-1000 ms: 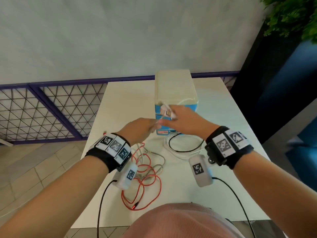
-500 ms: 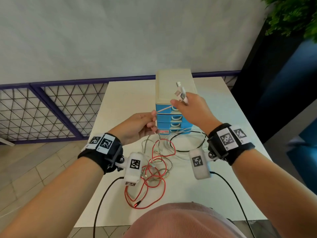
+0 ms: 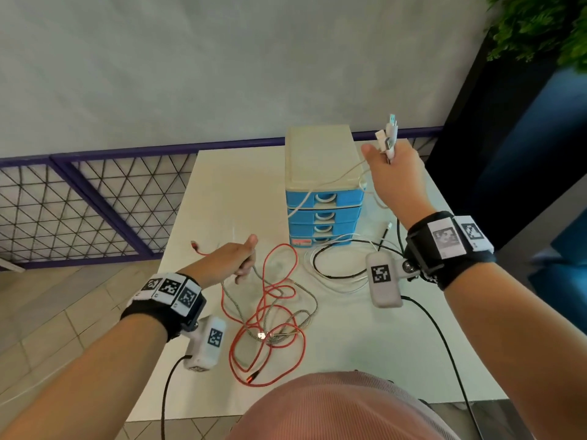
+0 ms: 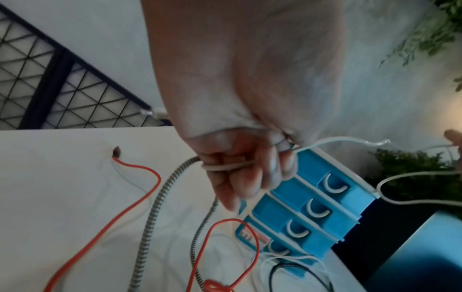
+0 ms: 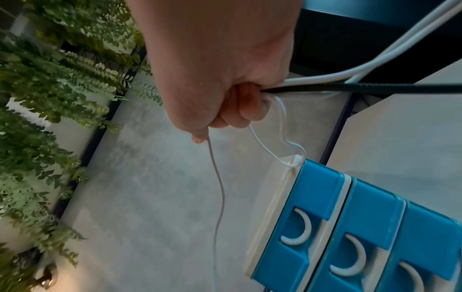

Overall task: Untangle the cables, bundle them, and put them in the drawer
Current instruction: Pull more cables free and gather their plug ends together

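Note:
My right hand (image 3: 392, 173) is raised beside the blue drawer unit (image 3: 322, 214) and grips a bunch of cable plugs (image 3: 389, 138), white cable (image 5: 282, 110) and black cable (image 5: 375, 88) together. My left hand (image 3: 238, 260) is low over the table and its fingers curl round a white cable (image 4: 225, 167) and a grey braided cable (image 4: 155, 209). The white cable (image 3: 324, 182) stretches from hand to hand across the drawer fronts. A red cable (image 3: 270, 315) lies tangled with the braided cable (image 3: 301, 319) on the white table (image 3: 222, 192). All drawers look closed.
A black cable loop (image 3: 336, 268) and white loops lie in front of the drawer unit. A purple-framed mesh railing (image 3: 79, 201) runs behind the table on the left. Plants (image 3: 540, 23) and a dark panel stand on the right.
My right hand has risen and moved right with the plugs, away from the left. My left hand has dropped down and left, pulling the white cable taut between them.

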Motion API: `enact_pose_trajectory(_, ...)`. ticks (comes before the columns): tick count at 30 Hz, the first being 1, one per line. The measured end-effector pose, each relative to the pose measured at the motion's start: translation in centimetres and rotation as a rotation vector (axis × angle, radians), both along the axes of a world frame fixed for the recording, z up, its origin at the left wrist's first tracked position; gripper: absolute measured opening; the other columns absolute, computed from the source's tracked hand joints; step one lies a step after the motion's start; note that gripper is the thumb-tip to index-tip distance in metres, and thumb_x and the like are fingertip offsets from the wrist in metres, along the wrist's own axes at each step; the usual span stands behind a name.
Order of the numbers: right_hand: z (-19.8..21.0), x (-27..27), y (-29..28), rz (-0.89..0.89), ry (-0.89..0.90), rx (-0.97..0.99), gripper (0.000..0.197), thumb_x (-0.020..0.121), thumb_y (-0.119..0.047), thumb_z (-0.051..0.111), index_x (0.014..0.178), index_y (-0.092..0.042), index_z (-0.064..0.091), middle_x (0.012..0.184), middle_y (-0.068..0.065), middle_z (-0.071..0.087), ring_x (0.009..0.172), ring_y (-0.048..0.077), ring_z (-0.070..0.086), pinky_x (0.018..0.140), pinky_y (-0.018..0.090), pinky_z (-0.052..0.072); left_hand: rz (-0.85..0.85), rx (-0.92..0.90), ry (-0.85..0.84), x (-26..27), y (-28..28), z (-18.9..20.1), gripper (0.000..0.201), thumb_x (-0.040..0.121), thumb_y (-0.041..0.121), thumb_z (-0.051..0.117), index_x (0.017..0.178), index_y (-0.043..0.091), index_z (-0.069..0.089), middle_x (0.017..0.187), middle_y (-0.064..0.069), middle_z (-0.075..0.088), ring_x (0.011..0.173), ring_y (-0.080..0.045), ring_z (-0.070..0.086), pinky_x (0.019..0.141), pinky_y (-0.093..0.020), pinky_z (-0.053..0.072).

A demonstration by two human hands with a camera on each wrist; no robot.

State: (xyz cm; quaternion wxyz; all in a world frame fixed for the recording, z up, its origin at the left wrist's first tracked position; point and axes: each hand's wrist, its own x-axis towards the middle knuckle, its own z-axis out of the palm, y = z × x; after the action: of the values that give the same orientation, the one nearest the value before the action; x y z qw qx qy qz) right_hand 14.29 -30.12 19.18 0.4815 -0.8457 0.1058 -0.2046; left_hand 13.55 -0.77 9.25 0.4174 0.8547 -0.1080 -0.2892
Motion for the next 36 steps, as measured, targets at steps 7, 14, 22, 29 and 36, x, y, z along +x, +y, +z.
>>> enact_pose_trajectory(7, -0.2, 0.0, -0.1, -0.078, -0.045, 0.089, 0.039, 0.096, -0.035, 0.055, 0.065, -0.022, 0.035, 0.059, -0.008, 0.039, 0.051, 0.006, 0.036, 0.051, 0.024, 0.035, -0.104, 0.327, -0.211, 0.2, 0.1, -1.8, 0.031, 0.101, 0.028, 0.033, 0.079, 0.021, 0.053, 0.085, 0.003, 0.064, 0.089, -0.015, 0.057, 0.112, -0.043, 0.014)
enact_pose_trajectory(14, 0.1, -0.2, -0.8, -0.032, 0.023, -0.100, 0.036, 0.095, -0.032, 0.056, 0.065, -0.022, 0.038, 0.060, -0.005, 0.042, 0.051, 0.008, 0.037, 0.045, 0.017, 0.033, 0.021, 0.277, -0.306, 0.2, 0.6, -1.1, 0.039, 0.098, 0.038, 0.038, 0.076, 0.014, 0.059, 0.067, 0.001, 0.058, 0.060, -0.015, 0.052, 0.064, -0.035, 0.045)
enact_pose_trajectory(22, -2.7, -2.1, 4.8, 0.389, 0.217, -0.284, 0.038, 0.089, -0.051, 0.059, 0.113, -0.023, 0.047, 0.084, -0.009, 0.055, 0.065, -0.002, 0.050, 0.051, 0.013, 0.035, -0.070, 0.184, -0.415, 0.5, -5.1, 3.2, 0.038, 0.100, 0.035, 0.038, 0.069, 0.017, 0.052, 0.067, 0.000, 0.052, 0.057, -0.012, 0.045, 0.060, -0.028, 0.034)
enact_pose_trajectory(29, -4.3, -2.2, 6.4, 0.583, 0.330, -0.076, 0.042, 0.084, -0.052, 0.066, 0.094, -0.011, 0.068, 0.078, 0.006, 0.074, 0.065, 0.009, 0.061, 0.061, 0.021, 0.042, -0.195, 0.202, -0.444, -0.4, -7.8, 4.7, 0.025, 0.098, 0.015, 0.040, 0.083, 0.010, 0.059, 0.068, 0.010, 0.049, 0.067, -0.015, 0.047, 0.065, -0.028, 0.037)
enact_pose_trajectory(36, -2.2, -1.3, 4.6, 0.430, 0.248, -0.008, 0.020, 0.090, -0.027, 0.067, 0.090, -0.007, 0.068, 0.057, -0.007, 0.048, 0.037, -0.001, 0.038, 0.041, 0.009, 0.030, -0.271, 0.053, -0.375, -0.2, -7.7, 2.8, 0.027, 0.099, 0.030, 0.043, 0.076, 0.017, 0.049, 0.070, 0.001, 0.054, 0.058, -0.008, 0.046, 0.060, -0.022, 0.040)
